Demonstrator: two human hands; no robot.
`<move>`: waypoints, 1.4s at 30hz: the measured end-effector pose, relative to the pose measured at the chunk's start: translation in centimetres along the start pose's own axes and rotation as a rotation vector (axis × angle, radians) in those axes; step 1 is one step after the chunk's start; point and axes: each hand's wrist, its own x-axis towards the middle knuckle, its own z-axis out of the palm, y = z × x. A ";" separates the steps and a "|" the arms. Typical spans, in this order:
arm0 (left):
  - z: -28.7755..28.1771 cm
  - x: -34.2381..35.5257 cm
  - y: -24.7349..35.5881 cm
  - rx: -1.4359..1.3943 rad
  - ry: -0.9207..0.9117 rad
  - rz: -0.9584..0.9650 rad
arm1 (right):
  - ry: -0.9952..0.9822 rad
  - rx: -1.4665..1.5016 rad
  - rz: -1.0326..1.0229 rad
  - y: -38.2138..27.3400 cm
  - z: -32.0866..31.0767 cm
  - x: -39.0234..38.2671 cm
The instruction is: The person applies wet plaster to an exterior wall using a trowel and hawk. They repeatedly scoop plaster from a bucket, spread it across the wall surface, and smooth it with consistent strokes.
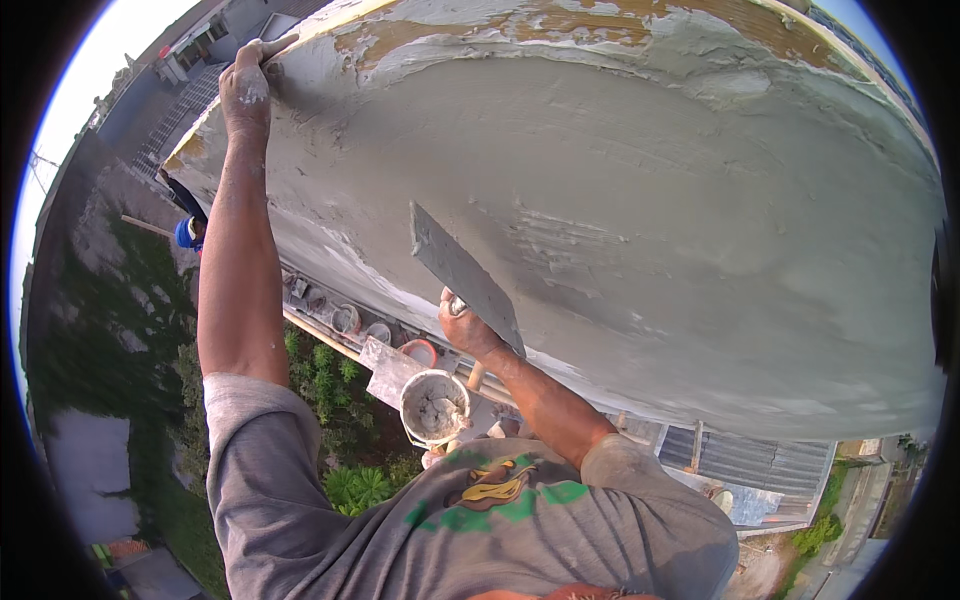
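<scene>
From where I stand, the person's left hand [247,95] is up at the far left edge of the grey-coated wall [700,190], index finger stretched along the rim and thumb a little apart from it; I can't tell whether it grips hard or merely steadies. The right hand [464,322], nearer and lower, has its fingers curled closely round the handle of a flat trowel [468,275], whose smeared blade stands tilted in front of the wall's left half; whether its edge touches the coat I can't make out. Just right of the blade lies a ridged patch [570,240], rougher than the smooth grey around it. To work that well, I'd judge, the blade should lie at a shallow angle, one edge slightly lifted, drawn in long even strokes with steady pressure, so that the ridges flatten without new lines being dug. The yellow-brown strip [420,40] along the far edge seems thinly covered and would want a lighter touch. A bucket [404,408] of grey mix sits below, near the body, handy for reloading.
</scene>
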 end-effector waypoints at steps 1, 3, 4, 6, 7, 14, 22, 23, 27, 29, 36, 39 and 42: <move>0.1 0.0 -0.2 0.011 0.008 0.001 | -0.027 0.001 -0.023 0.6 1.3 0.6; -0.8 0.5 -1.2 -0.032 0.028 -0.007 | -0.099 0.003 -0.070 1.1 2.0 1.3; -0.9 0.4 -1.3 -0.052 0.026 -0.009 | -0.055 -0.076 -0.068 1.5 1.6 1.0; -0.9 0.5 -1.6 -0.092 0.023 -0.015 | -0.059 0.043 0.028 2.8 -0.2 -0.2; -1.2 0.6 -1.9 -0.100 0.020 -0.021 | -0.078 0.169 0.117 3.3 -2.0 -0.3; -2.1 0.6 -0.9 -0.024 -0.008 -0.031 | -0.205 0.752 0.660 7.2 -15.3 0.1; -0.2 -0.5 0.1 -0.057 -0.031 0.011 | -0.179 0.655 0.671 12.0 -24.4 -0.8; -0.5 -0.5 0.4 -0.042 -0.009 0.037 | -0.140 0.632 0.682 12.0 -25.3 -0.5; -1.2 1.4 -2.2 -0.053 0.040 0.024 | -0.005 0.633 0.846 12.3 -29.3 -0.2; -1.7 1.7 -3.0 -0.066 0.053 0.026 | -0.006 0.612 0.699 10.7 -29.2 0.1; -0.8 0.6 -1.4 -0.143 -0.039 -0.002 | -0.954 0.060 0.453 4.9 -17.1 -2.5; -0.2 0.2 -0.7 -0.105 -0.049 0.000 | -0.861 -0.153 0.454 5.5 -10.9 -3.5; -0.1 -0.1 -0.4 -0.054 -0.011 0.060 | -1.056 -0.003 0.651 7.3 -9.2 1.2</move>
